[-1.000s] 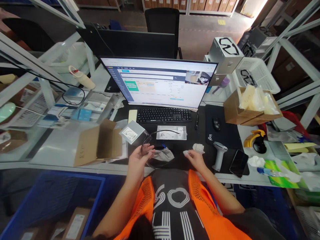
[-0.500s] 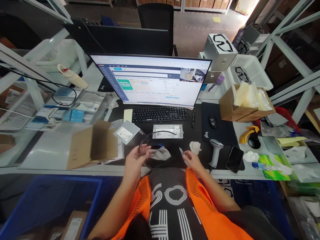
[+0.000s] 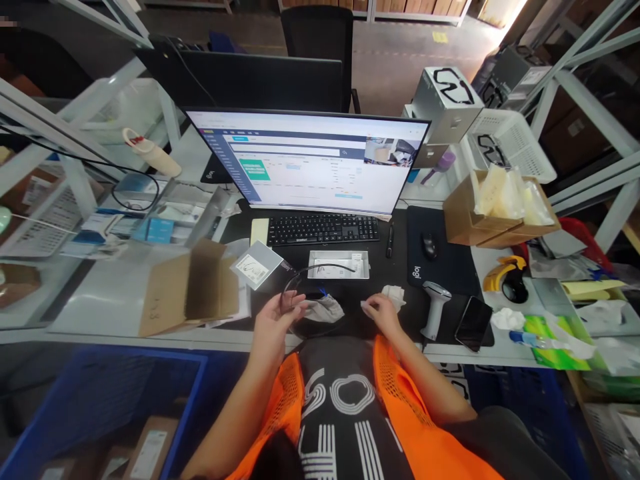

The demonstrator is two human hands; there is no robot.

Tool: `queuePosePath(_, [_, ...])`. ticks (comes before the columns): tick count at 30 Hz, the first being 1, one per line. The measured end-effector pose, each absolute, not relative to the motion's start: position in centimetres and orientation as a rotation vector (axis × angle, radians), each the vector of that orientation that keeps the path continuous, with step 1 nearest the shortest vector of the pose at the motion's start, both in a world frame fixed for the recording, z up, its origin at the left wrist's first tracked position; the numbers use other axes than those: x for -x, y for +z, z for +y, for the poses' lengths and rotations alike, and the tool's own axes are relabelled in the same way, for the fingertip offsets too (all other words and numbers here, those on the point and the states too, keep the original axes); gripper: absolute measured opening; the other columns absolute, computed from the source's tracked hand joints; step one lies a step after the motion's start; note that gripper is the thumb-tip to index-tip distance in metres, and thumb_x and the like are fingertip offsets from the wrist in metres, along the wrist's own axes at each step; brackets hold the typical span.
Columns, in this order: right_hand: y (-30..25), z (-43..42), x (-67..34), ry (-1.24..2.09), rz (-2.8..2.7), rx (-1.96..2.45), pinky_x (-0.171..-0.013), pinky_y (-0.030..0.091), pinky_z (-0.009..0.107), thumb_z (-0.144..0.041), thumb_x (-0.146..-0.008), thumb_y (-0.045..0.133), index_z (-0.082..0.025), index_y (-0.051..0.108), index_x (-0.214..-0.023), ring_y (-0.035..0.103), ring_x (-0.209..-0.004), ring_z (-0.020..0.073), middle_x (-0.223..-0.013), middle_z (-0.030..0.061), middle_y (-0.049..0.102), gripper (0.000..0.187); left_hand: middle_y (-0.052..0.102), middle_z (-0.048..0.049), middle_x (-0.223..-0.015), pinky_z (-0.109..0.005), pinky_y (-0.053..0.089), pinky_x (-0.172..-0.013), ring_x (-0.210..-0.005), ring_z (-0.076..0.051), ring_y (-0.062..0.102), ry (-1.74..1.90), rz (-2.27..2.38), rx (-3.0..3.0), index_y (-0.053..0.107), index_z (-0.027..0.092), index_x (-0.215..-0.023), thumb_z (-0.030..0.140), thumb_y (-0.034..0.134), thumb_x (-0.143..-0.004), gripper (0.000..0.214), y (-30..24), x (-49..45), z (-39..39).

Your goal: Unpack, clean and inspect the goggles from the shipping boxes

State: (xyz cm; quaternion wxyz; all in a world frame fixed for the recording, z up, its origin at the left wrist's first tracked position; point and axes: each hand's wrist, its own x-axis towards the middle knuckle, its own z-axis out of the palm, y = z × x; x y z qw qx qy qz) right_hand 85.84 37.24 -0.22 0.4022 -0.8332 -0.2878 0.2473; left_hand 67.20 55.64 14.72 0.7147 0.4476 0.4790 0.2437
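Observation:
My left hand (image 3: 274, 319) is closed in a pinch at a thin black curved cord or band (image 3: 320, 266), which arches over to the right. A grey cloth pouch (image 3: 326, 309) with a bit of blue at its top sits against those fingertips; whether they grip it too is hard to tell. My right hand (image 3: 384, 315) is closed at thumb and forefinger, and a small pale tip of something shows there. Crumpled white tissue (image 3: 395, 296) lies just behind it. Beyond the cord's end lies a shallow white open box (image 3: 339, 265) with a printed label.
Behind are a keyboard (image 3: 323, 229) and monitor (image 3: 310, 167). To the right stand a barcode scanner (image 3: 434, 312), phone (image 3: 473, 324), mouse (image 3: 429, 245) and yellow tape dispenser (image 3: 500, 277). On the left lie a labelled grey card (image 3: 257, 265) and an open cardboard box (image 3: 167, 293).
The flat grey piece that stuck up from my right fingers now shows only as a small pale tip. My left hand stays at the black cord. The whole view has shifted slightly.

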Motion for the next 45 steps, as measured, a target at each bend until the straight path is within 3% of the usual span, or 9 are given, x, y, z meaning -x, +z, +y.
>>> queuePosePath(3, [1.9,36.4,-86.0,0.675,-0.803,1.89,-0.065,0.053,0.031,-0.052,-0.088,0.063,-0.018,0.072,-0.077,0.066,-0.068,0.0188,-0.076,0.0063,0.072,0.037,0.075,-0.0114,-0.102,-0.035,0.057,-0.082,-0.088,-0.023,0.073,0.515,1.057,-0.963,0.066,0.014,-0.103,0.028,0.091,-0.053,0.058,15.2,-67.2,55.7])
queuePosePath(11, [7.3,34.6,-87.2,0.573,-0.931,1.664,-0.075,0.057,0.036,-0.049,-0.082,0.076,-0.025,0.08,-0.078,0.071,-0.076,0.0215,-0.082,0.0069,0.077,0.024,0.076,-0.012,-0.103,-0.033,0.059,-0.079,-0.089,-0.023,0.073,0.471,1.017,-0.965,0.067,0.014,-0.103,0.029,0.091,-0.056,0.055,16.4,-67.3,55.8])
queuePosePath(20, [9.1,34.6,-86.7,0.276,-1.252,1.676,-0.072,0.055,0.032,-0.033,-0.092,0.069,-0.027,0.08,-0.092,0.072,-0.079,0.018,-0.091,0.0043,0.078,0.013,0.076,-0.0126,-0.103,-0.034,0.059,-0.078,-0.088,-0.023,0.073,0.454,1.024,-0.956,0.068,0.013,-0.103,0.031,0.091,-0.054,0.057,16.8,-67.5,55.6])
queuePosePath(32, [11.9,34.6,-86.4,0.06,-1.594,1.715,-0.068,0.052,0.029,-0.022,-0.097,0.059,-0.026,0.077,-0.098,0.07,-0.08,0.0168,-0.094,0.0049,0.078,0.019,0.076,-0.0115,-0.1,-0.035,0.058,-0.08,-0.086,-0.023,0.073,0.451,1.014,-0.945,0.066,0.014,-0.103,0.027,0.09,-0.055,0.055,16.3,-67.6,55.2])
queuePosePath(36, [12.7,35.0,-85.3,-0.139,-1.749,1.747,-0.065,0.05,0.028,-0.017,-0.099,0.054,-0.023,0.075,-0.098,0.067,-0.081,0.0163,-0.097,0.0045,0.077,0.022,0.077,-0.0113,-0.098,-0.035,0.058,-0.085,-0.085,-0.021,0.074,0.431,0.977,-0.885,0.063,0.015,-0.103,0.029,0.088,-0.06,0.052,15.9,-68.1,55.0])
queuePosePath(41, [13.0,36.4,-82.8,-0.381,-1.89,1.698,-0.052,0.041,0.028,-0.014,-0.095,0.06,-0.019,0.072,-0.092,0.061,-0.065,0.012,-0.095,0.0042,0.076,0.014,0.077,-0.0089,-0.092,-0.034,0.058,-0.084,-0.084,-0.019,0.075,0.414,0.989,-0.69,0.056,0.019,-0.096,0.024,0.083,-0.065,0.041,15.4,-69.4,53.5])
queuePosePath(45, [12.7,37.7,-81.0,-0.35,-1.876,1.64,-0.057,0.047,0.028,-0.013,-0.096,0.056,-0.017,0.07,-0.101,0.066,-0.071,0.0144,-0.099,0.0086,0.076,0.016,0.077,-0.0074,-0.087,-0.034,0.058,-0.088,-0.085,-0.019,0.075,0.441,0.977,-0.567,0.054,0.02,-0.09,0.024,0.077,-0.071,0.031,15.0,-70.1,52.5])
